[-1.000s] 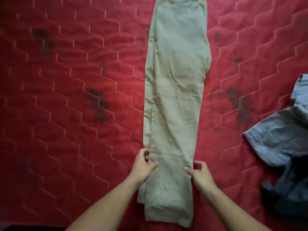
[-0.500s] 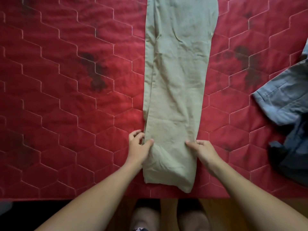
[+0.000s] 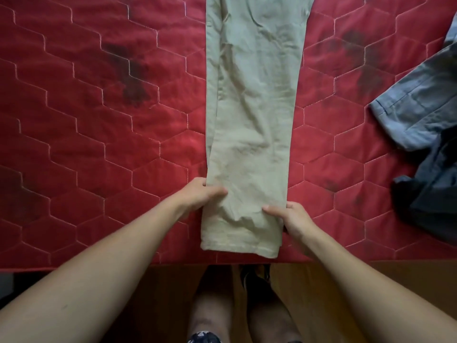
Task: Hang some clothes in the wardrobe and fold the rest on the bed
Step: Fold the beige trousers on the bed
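Pinching khaki trousers point(image 3: 252, 120) near hem: my left hand point(image 3: 200, 196) on left edge, right hand point(image 3: 294, 216) on right edge. Trousers flat on bed point(image 3: 99, 144), long axis straight away from me; I judge fold goes hem-forward.

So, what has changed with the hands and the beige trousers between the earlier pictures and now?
Both hands slid along the side edges of the beige trousers toward the hem, nearer the front edge of the bed: the left hand pinches the left edge, the right hand the right one. Nothing was let go. The trousers stayed flat in place; the grey clothes at the right did not move.
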Tool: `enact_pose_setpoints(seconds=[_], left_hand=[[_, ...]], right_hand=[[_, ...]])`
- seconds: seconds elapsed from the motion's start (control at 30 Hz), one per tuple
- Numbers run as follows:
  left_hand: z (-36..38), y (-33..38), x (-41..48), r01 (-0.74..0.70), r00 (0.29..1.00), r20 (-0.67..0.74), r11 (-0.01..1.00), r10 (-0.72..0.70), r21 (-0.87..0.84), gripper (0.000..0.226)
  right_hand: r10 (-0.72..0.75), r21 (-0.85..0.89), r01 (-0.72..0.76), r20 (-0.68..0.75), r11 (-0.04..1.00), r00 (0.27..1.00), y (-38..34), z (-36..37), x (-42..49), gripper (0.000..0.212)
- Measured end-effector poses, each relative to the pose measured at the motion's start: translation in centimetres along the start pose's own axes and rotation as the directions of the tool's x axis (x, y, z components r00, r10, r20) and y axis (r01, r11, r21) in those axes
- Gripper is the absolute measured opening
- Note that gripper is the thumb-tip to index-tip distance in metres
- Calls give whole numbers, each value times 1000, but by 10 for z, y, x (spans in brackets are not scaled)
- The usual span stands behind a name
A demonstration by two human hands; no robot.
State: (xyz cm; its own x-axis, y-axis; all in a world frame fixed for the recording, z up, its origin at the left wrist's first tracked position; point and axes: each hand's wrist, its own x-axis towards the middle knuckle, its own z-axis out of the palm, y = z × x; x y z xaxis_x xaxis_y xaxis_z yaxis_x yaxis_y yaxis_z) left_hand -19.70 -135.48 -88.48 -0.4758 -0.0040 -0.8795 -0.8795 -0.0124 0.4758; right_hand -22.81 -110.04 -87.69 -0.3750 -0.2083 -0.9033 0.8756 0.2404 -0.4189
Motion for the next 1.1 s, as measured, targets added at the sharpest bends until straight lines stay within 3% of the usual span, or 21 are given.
enact_pose_setpoints(seconds=[0.07, 0.17, 0.23, 0.4, 0.6, 0.73, 0.87, 1.03, 1.1], left_hand=[[1, -7, -5, -28, 999, -34, 999, 27, -35, 17], [12, -19, -12, -22, 994, -111, 964, -7, -264, 21], [21, -33, -18, -16, 993, -115, 941, -24, -339, 25], [38, -73, -29, -45, 987, -157, 981, 15, -189, 18], [41, -84, -27, -26, 975, -220, 971, -27, -236, 18], [25, -57, -14, -128, 979, -185, 968, 88, -218, 16], [4, 7, 29, -230, 947, -274, 949, 167, -217, 11], [-16, 88, 85, -339, 899, -323, 937, 297, -82, 10], [-19, 102, 94, -345, 897, -330, 933, 294, -105, 11]], right_hand=[[-31, 27, 32, -38, 999, 999, 2, -3, -7, 20], [-50, 39, 53, -61, 998, 997, 5, -10, -9, 35], [-44, 3, 44, -40, 999, 998, 11, -14, -8, 29], [45, -70, -42, 32, 997, 998, 43, -16, -9, 12], [44, -132, -49, -41, 990, 998, 55, -13, -5, 20], [-45, -7, 45, -33, 999, 998, 22, -12, 6, 14], [-150, 104, 157, -78, 982, 986, -43, -10, 38, 9], [-212, 5, 214, -120, 977, 970, -110, -6, 84, 10], [-209, -53, 203, -160, 978, 965, -118, -7, 93, 9]])
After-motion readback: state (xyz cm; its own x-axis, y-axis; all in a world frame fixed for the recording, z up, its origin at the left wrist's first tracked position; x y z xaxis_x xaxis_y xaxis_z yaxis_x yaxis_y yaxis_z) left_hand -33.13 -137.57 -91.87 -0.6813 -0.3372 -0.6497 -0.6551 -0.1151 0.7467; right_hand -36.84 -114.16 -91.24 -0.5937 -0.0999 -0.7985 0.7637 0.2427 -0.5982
